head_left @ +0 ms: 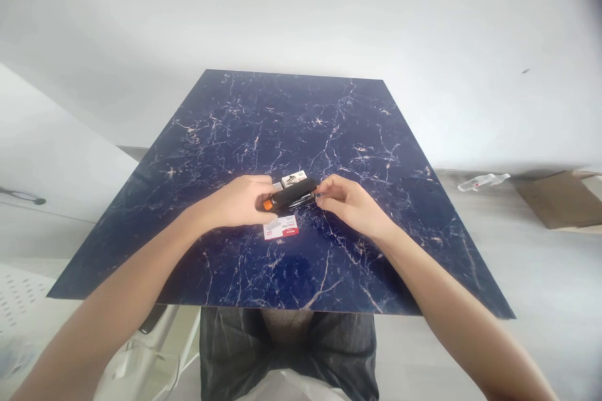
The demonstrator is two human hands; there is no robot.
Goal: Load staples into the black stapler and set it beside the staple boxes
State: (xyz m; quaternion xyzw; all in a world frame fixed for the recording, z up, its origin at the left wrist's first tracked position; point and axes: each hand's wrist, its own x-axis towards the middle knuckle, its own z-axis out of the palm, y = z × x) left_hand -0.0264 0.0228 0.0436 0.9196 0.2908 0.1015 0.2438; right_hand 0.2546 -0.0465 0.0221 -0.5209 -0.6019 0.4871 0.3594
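Observation:
A black stapler (294,195) with an orange end lies slantwise between my hands at the middle of the table. My left hand (242,200) is closed around its orange end, the fingertips partly hidden. At the opposite end, the thumb and fingers of my right hand (345,200) pinch the stapler's tip. Just behind the stapler is a small white box (293,178) with dark printing, partly covered by it. A flat red-and-white box (281,227) lies in front, close under my left fingers.
The table (291,119) has a dark blue marbled top and stands against a white wall. On the floor at the right are a clear plastic item (483,182) and a cardboard box (559,200). A white chair-like frame (150,351) stands below the front left edge.

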